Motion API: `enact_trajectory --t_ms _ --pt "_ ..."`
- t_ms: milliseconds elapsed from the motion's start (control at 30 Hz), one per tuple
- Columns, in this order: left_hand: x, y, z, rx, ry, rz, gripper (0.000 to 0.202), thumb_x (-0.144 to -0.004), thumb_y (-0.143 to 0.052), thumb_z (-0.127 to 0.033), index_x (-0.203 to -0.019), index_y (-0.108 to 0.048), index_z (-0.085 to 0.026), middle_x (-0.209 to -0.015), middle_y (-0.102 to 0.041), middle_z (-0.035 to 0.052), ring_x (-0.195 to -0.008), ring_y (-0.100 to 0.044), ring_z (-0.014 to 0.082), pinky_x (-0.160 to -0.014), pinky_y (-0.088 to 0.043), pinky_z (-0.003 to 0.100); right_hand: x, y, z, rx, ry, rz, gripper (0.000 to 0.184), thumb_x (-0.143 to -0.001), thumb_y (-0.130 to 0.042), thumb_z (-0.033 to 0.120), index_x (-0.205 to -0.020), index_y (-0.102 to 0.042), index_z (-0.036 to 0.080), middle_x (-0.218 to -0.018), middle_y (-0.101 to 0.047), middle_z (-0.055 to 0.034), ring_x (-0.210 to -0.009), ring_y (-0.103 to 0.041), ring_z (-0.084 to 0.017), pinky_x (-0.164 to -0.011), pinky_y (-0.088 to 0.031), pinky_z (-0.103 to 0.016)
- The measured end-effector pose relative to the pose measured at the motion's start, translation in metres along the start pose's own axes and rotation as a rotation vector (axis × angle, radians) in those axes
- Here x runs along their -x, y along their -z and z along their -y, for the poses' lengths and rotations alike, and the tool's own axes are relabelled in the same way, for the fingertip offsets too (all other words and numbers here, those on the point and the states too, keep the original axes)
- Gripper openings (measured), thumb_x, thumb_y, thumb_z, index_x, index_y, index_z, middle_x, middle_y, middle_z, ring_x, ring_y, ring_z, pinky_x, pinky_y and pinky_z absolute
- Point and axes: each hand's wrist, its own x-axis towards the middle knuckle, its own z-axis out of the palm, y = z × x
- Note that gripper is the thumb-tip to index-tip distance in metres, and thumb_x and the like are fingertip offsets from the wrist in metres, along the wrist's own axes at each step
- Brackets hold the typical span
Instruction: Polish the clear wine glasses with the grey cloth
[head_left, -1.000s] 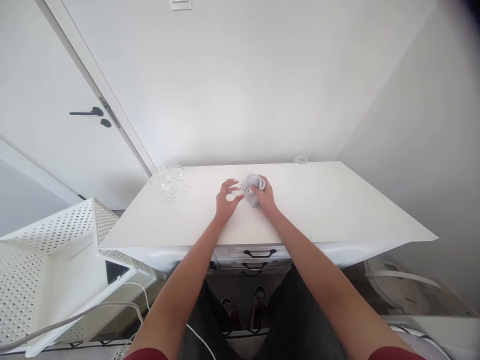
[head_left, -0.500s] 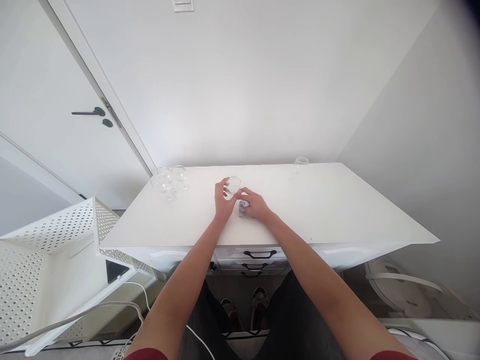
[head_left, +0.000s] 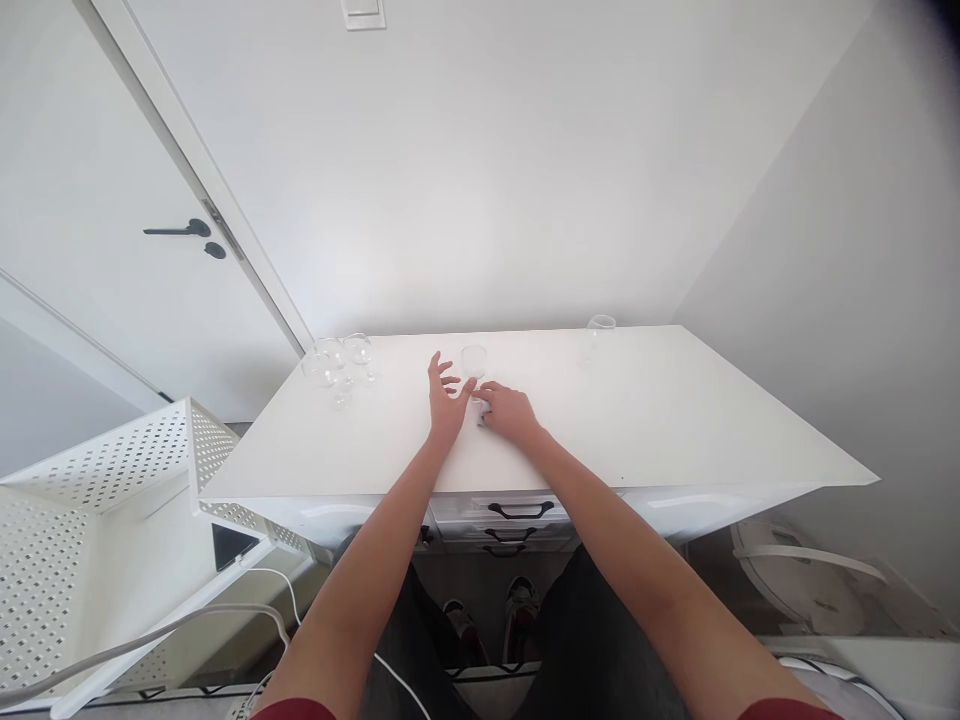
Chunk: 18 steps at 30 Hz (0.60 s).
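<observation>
A clear stemmed glass (head_left: 474,360) is upright over the middle of the white cabinet top, its lower part mostly behind my fingers. My left hand (head_left: 447,400) is open at the glass's left, fingers spread away from the bowl. Its thumb reaches toward the stem and meets the right fingertips. My right hand (head_left: 508,410) is closed on a small grey cloth (head_left: 484,414), of which only a scrap shows below the fingers. Its index finger points to the stem; whether it also grips the stem I cannot tell.
Several clear stemmed glasses (head_left: 330,365) stand together at the back left of the cabinet top (head_left: 675,420). Another glass (head_left: 601,335) stands at the back right, near the wall. A perforated white shelf (head_left: 191,440) and a cable (head_left: 225,607) are at lower left.
The fingers of my left hand have come off the bowl and spread. The glass has shifted slightly away from me. My right hand now covers more of the cloth.
</observation>
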Motion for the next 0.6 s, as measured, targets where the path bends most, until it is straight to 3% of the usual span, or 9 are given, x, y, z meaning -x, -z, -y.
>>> enact_trajectory --t_ms 200,467,600 --pt "0.0 0.0 0.008 -0.008 0.072 0.009 0.04 -0.1 -0.056 -0.053 -0.132 -0.049 -0.03 -0.129 -0.058 0.0097 -0.091 -0.062 0.0162 -0.072 -0.052 0.03 -0.008 0.012 -0.034 0.077 -0.382 -0.056 0.042 -0.088 -0.059 0.029 -0.13 -0.066 0.027 -0.129 -0.064 -0.0111 -0.099 -0.07 -0.027 -0.078 -0.048 -0.036" --pt "-0.001 -0.001 0.012 0.01 0.117 0.042 0.028 -0.1 -0.058 -0.041 -0.123 -0.049 -0.029 -0.12 -0.055 0.0068 -0.081 -0.06 0.0133 -0.071 -0.052 0.03 -0.014 0.03 -0.105 0.154 -0.664 -0.079 0.04 -0.092 -0.054 0.033 -0.127 -0.061 0.015 -0.121 -0.061 -0.0184 -0.101 -0.068 -0.031 -0.082 -0.048 -0.039" --pt "0.0 -0.001 0.01 0.009 0.149 0.051 0.025 -0.1 -0.057 -0.035 -0.123 -0.048 -0.029 -0.122 -0.054 0.0069 -0.082 -0.06 0.0132 -0.071 -0.052 0.03 -0.016 0.031 -0.121 0.172 -0.672 -0.065 0.04 -0.092 -0.052 0.033 -0.126 -0.061 0.015 -0.12 -0.06 -0.018 -0.1 -0.067 -0.031 -0.082 -0.048 -0.04"
